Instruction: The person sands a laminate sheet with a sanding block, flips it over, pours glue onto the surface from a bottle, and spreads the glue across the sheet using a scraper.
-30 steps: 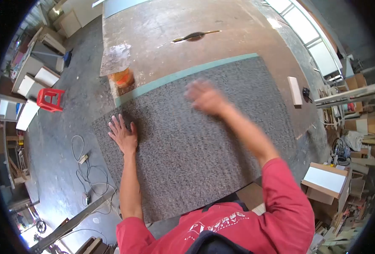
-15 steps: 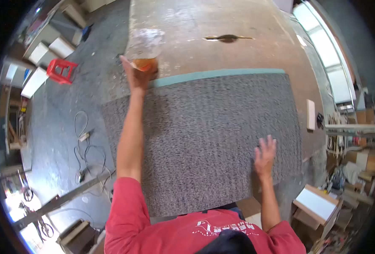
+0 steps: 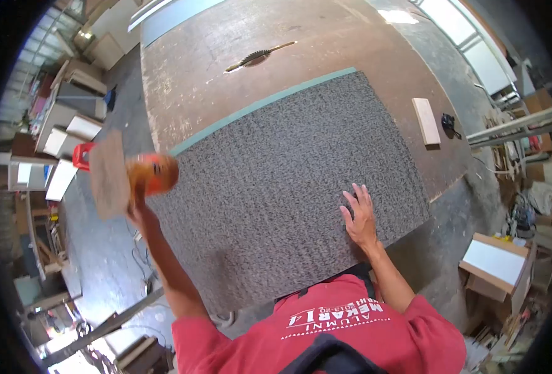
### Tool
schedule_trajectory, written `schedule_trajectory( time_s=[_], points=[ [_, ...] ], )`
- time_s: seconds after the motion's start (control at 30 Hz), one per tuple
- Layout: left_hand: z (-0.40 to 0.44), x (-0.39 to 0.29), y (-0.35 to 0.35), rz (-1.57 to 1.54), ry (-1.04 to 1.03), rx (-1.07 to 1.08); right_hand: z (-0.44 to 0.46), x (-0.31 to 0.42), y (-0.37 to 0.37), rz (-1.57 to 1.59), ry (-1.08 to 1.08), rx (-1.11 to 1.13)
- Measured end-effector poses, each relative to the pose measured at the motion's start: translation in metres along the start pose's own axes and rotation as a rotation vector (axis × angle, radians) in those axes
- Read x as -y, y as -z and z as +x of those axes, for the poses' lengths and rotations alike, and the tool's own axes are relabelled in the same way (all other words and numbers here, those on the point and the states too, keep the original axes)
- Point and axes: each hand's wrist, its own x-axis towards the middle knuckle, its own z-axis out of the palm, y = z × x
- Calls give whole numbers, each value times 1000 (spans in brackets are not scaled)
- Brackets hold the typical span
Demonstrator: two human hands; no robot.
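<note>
A large grey speckled sheet (image 3: pixel 276 181) lies on the brown worktop, with a teal strip (image 3: pixel 257 110) along its far edge. Past the sheet's left side, my left hand (image 3: pixel 141 209) is closed around a blurred orange can-like container (image 3: pixel 153 174). A flat brown board (image 3: pixel 109 176) sits against the container on its left; whether my fingers also grip it I cannot tell. My right hand (image 3: pixel 359 219) is open, palm down with fingers spread, over the right part of the sheet. Contact with the surface is hard to judge.
A toothed saw blade (image 3: pixel 255 58) pokes through a slot in the worktop (image 3: pixel 326 40). To the right lie a pale wooden block (image 3: pixel 425 121) and a small black object (image 3: pixel 450 123). A red stool (image 3: pixel 81 156) and cables are on the left.
My left hand has moved from the sheet's far left corner back toward me and left, with the orange container and board. The view has turned. My right hand stays over the sheet.
</note>
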Motion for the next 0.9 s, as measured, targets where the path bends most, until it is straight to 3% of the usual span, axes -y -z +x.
schedule_trajectory(
  time_s=[0.07, 0.17, 0.23, 0.3, 0.43, 0.57, 0.67, 0.77, 0.8, 0.9],
  points=[
    [-73, -59, 18, 214, 187, -91, 20, -21, 7, 52, 56, -21],
    [-202, -82, 70, 367, 59, -240, 56, -54, 6, 109, 136, -11],
    [-263, -118, 77, 490, 131, -407, 76, -70, 7, 67, 158, -10],
    [-308, -152, 76, 535, 363, -463, 92, -78, 8, 77, 190, 18],
    [-370, -176, 85, 431, 423, -776, 113, -73, 0, 79, 195, 52],
    [-419, -165, 127, 528, 472, -832, 123, -33, -26, 67, 235, 87],
    [-449, -152, 158, 625, 564, -825, 110, -10, -48, 7, 263, 75],
    [-455, -119, 211, 630, 461, -625, 77, 55, -51, 49, 277, 108],
    [-436, -109, 220, 406, 570, -514, 66, 84, -52, 95, 319, 140],
    [-345, -77, 208, 287, 749, -120, 37, 177, -54, 404, 557, 265]
  ],
)
